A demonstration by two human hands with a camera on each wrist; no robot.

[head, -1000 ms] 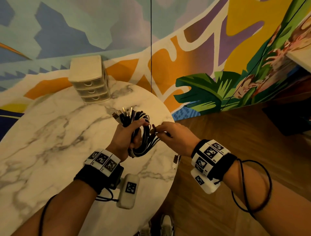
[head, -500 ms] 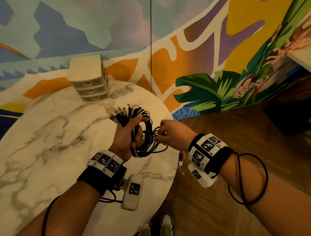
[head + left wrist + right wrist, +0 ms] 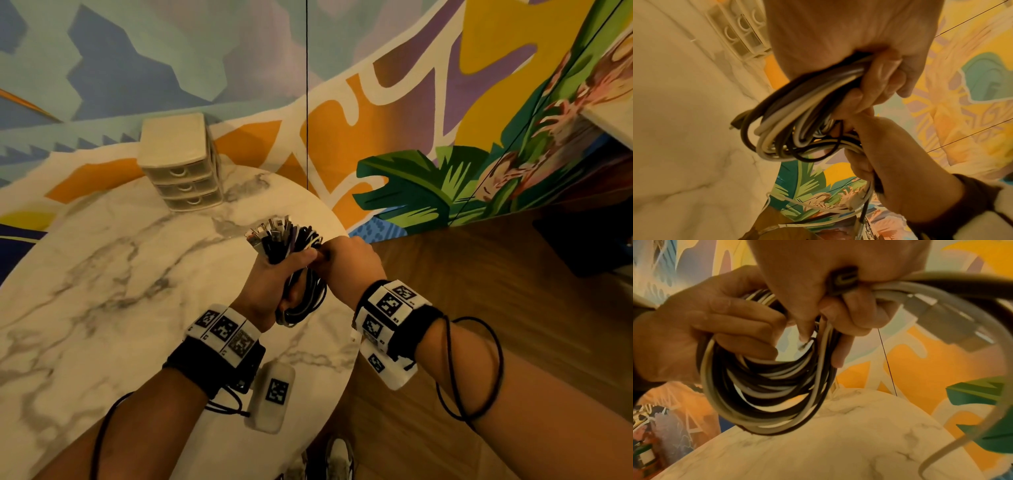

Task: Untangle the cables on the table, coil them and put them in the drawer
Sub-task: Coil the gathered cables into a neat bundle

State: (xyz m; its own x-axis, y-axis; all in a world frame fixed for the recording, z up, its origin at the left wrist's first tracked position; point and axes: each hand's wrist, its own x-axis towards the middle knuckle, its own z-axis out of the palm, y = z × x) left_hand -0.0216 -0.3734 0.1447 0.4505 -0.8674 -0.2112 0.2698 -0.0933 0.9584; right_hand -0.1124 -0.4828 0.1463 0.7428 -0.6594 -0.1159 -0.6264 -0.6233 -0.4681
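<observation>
Cables [image 3: 301,274] coiled in both hands

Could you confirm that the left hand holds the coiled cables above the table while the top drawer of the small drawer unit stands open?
Not quite: the head view shows the drawer unit with all drawers closed. The left hand does hold the coiled cables above the table.

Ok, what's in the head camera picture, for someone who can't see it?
A left hand grips a coil of black and white cables above a round marble table, while the right hand pinches them. A small set of drawers stands behind, all shut.
</observation>
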